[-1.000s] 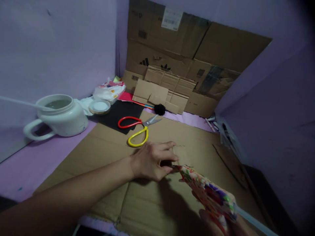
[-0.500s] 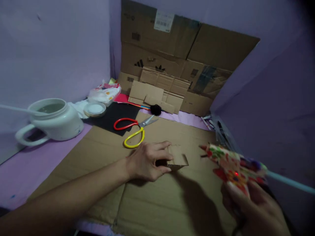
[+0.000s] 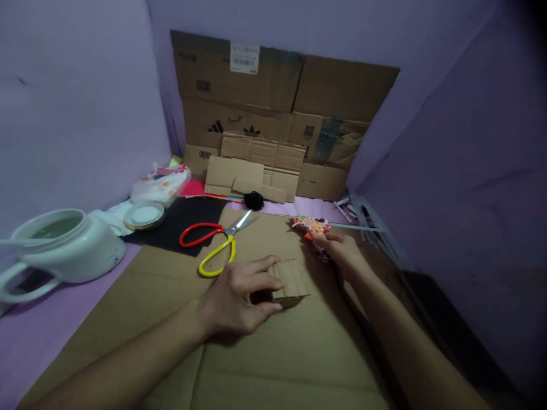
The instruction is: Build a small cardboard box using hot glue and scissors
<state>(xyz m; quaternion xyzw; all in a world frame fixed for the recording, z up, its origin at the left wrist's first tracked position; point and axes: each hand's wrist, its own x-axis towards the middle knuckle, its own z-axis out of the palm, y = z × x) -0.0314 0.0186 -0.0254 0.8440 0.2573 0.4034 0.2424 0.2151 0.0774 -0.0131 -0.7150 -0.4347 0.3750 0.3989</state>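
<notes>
Apparently to steady it, the left hand (image 3: pixel 237 296) has its fingers pinching the left side of the small cardboard box (image 3: pixel 292 277) on the cardboard sheet (image 3: pixel 265 364). The right hand's (image 3: pixel 344 255) fingers wrap the glue gun (image 3: pixel 311 224), nozzle leftward; the box's near-square top shows no clear long axis, one side facing the wearer.

A right hand (image 3: pixel 344 253) carries a floral-patterned glue gun (image 3: pixel 314 228) away from a small cardboard box (image 3: pixel 290 280), where its nozzle had hovered a second earlier. Swung aside toward the camera half a second ago, the gun now sits farther forward, near the clear glue sticks (image 3: pixel 376 228), and the right forearm stretches into view. A white mug (image 3: pixel 68 245) has slid to the frame's left edge as the camera shifted.
</notes>
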